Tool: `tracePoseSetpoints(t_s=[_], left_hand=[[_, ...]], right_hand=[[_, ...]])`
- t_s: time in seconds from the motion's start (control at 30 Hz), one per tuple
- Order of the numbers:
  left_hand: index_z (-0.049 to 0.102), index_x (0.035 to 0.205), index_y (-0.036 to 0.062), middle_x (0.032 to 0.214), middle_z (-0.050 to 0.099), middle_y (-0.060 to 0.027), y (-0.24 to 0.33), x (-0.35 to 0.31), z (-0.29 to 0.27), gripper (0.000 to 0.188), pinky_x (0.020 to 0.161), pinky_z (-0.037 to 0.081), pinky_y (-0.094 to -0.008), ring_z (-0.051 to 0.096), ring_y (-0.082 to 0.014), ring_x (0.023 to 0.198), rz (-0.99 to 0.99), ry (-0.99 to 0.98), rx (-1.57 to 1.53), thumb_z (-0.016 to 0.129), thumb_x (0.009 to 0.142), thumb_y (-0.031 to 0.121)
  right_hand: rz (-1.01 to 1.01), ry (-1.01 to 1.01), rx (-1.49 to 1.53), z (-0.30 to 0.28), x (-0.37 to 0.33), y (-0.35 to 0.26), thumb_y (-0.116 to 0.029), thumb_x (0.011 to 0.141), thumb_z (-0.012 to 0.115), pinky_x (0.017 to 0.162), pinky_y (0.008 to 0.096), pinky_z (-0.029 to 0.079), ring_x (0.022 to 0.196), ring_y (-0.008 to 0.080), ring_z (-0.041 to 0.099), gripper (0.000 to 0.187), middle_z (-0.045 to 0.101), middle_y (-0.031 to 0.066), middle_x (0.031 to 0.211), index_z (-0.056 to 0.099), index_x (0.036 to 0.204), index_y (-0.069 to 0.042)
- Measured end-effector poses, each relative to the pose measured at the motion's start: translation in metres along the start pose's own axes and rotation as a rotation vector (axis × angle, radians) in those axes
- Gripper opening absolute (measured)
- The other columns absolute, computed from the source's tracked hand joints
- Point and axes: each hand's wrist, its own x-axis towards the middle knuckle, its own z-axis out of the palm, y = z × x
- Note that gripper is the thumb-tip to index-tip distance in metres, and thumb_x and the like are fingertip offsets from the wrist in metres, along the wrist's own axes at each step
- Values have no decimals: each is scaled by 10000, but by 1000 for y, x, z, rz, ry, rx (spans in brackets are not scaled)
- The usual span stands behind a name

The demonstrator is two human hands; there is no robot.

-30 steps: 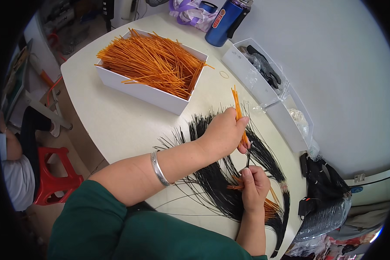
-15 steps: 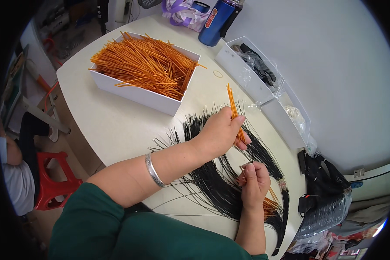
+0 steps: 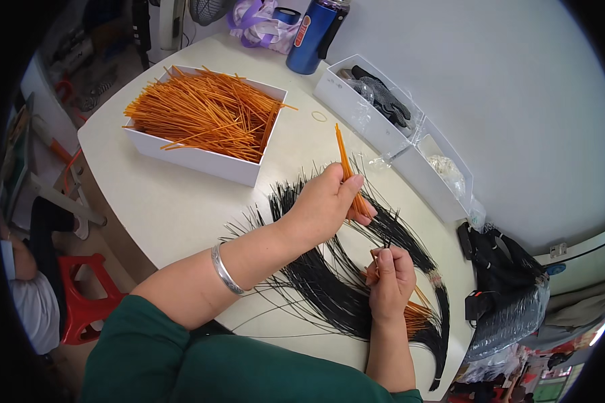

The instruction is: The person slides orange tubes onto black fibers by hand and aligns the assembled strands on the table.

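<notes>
My left hand (image 3: 321, 203), with a silver bangle on its wrist, is closed around a small bundle of thin orange tubes (image 3: 343, 153) that points up and away. Closer to me on the right, my right hand (image 3: 392, 285) pinches a thin black wire, whose dark tip shows above the fingers; an orange piece shows beside the thumb. Beneath both hands lies a large curved bundle of black wires (image 3: 323, 289). A second strand of black wires (image 3: 407, 242) runs along the right. Orange tubes (image 3: 418, 319) lie among the wires beside my right wrist.
A white box (image 3: 202, 163) heaped with orange tubes (image 3: 198, 114) stands at the far left. Along the wall are white trays (image 3: 390, 144) with a grey glove (image 3: 383, 101) and plastic. A blue bottle (image 3: 310, 40) stands behind; a rubber band (image 3: 319, 116) lies nearby. Left is a red stool (image 3: 91, 295).
The whole view has shifted slightly, so the table things sit further left. Both hands keep their grips; a dark wire tip now shows more clearly above my right fingers.
</notes>
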Motion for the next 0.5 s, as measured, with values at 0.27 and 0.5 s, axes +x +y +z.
tracePoseSetpoints(t_s=[0.27,0.5], left_hand=[[445,974,-22,743,656,-122,7,-5,4,245,630,527,-260,653,-149,682,153,44,281,383,1027,209],[444,940,-17,648,614,-89,1,-9,11,250,541,504,-267,601,-138,556,67,-99,148,426,1015,221]], right_hand=[[-53,32,-15,-2,0,3,-184,973,545,501,193,393,544,54,477,194,537,1,671,597,954,2],[-45,-48,-62,-2,0,-2,-168,979,531,514,192,400,562,52,489,182,557,1,676,598,980,1]])
